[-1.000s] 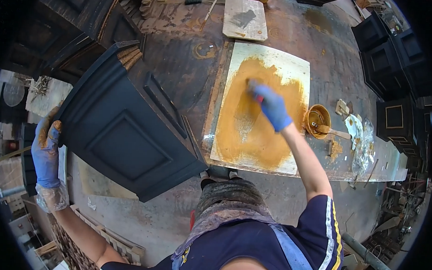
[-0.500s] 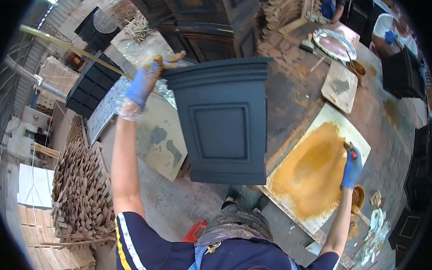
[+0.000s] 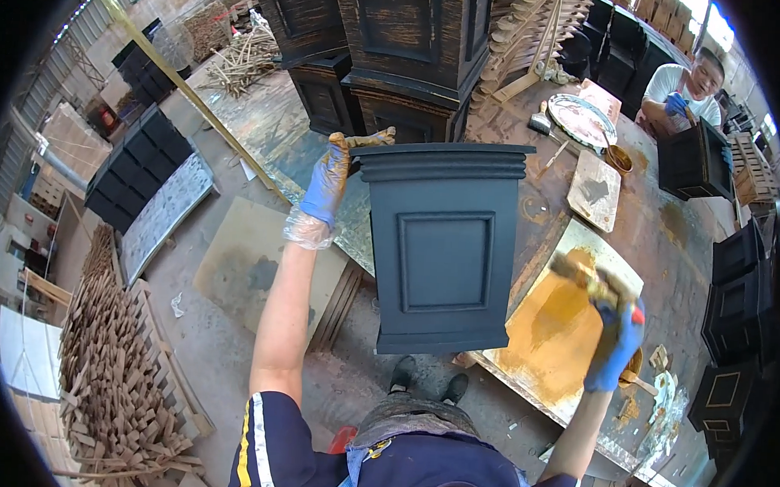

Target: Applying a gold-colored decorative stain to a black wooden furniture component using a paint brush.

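A black wooden cabinet (image 3: 445,263) with a framed panel and stepped moulding stands upright in front of me. My left hand (image 3: 328,185), in a blue glove smeared brown, grips its top left corner, fingers along the upper edge. My right hand (image 3: 614,346), also blue-gloved, is closed round a paintbrush (image 3: 588,276) with a touch of red near the grip. Motion blurs the brush. It is over a pale board (image 3: 589,240) coated with orange-brown stain (image 3: 545,360), to the right of the cabinet.
Dark cabinets (image 3: 410,47) are stacked behind. On the worktable (image 3: 651,261) are a round tray (image 3: 583,120), a brown pot (image 3: 618,159) and a small board (image 3: 595,190). A co-worker (image 3: 683,95) handles another black cabinet (image 3: 689,159). Wood pieces (image 3: 115,371) are heaped at left.
My right hand has drawn the brush leftward and nearer across the stained board. The cabinet and my left hand appear further right as the view has shifted; the left grip stays.
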### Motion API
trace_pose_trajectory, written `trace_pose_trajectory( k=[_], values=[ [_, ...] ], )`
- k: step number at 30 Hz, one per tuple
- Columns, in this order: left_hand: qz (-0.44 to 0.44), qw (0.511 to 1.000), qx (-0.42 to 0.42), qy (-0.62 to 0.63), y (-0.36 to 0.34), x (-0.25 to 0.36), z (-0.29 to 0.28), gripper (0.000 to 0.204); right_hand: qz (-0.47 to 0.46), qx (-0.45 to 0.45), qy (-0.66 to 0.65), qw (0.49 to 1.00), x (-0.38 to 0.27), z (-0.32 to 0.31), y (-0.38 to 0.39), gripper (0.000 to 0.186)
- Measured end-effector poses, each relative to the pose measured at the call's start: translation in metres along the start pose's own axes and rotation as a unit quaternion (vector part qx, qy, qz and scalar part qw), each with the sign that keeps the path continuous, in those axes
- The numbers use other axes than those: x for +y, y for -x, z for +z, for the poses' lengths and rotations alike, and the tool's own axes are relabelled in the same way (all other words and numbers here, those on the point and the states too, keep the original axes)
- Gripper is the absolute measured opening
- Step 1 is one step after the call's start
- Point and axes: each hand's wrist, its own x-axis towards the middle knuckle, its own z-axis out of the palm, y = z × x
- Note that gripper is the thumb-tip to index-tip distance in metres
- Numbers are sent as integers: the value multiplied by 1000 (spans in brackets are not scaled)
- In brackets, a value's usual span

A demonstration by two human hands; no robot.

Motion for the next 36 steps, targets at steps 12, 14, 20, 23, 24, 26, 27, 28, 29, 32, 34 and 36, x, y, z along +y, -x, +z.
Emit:
trace_pose_trajectory(
  k=[12,14,20,23,24,26,27,28,29,32,34,36],
  values=[
    [-20,988,-32,150,6,-7,-1,67,6,-146,-108,983,8,198,-3,24],
    [-19,989,-35,142,7,-6,-1,67,12,-118,-75,990,14,202,-7,23],
    [3,994,-3,107,0,-18,0,68,-39,-119,-165,978,-7,157,-32,23],
    [-14,992,9,128,-6,-31,-10,68,-85,21,-67,994,10,91,-63,21],
    [-16,990,17,139,-6,-30,-9,69,-93,37,-77,992,6,76,-69,21],
    [2,991,1,133,-1,-17,0,68,-85,66,-55,993,-5,58,-70,27],
    [-9,991,10,136,0,-15,1,68,-83,36,-76,993,-9,57,-67,24],
    [-19,990,20,139,2,-13,2,68,-81,5,-99,992,-17,67,-57,22],
    [-18,990,19,138,2,-14,2,68,-76,-38,-86,993,-21,81,-48,25],
    [-32,993,42,102,1,-17,-3,68,-22,-103,-89,991,-11,134,-26,28],
    [-24,994,25,108,4,-11,3,70,-25,-130,-59,989,5,162,-22,27],
    [-35,992,38,116,6,-11,3,71,-18,-112,-42,993,1,190,-7,27]
  ],
)
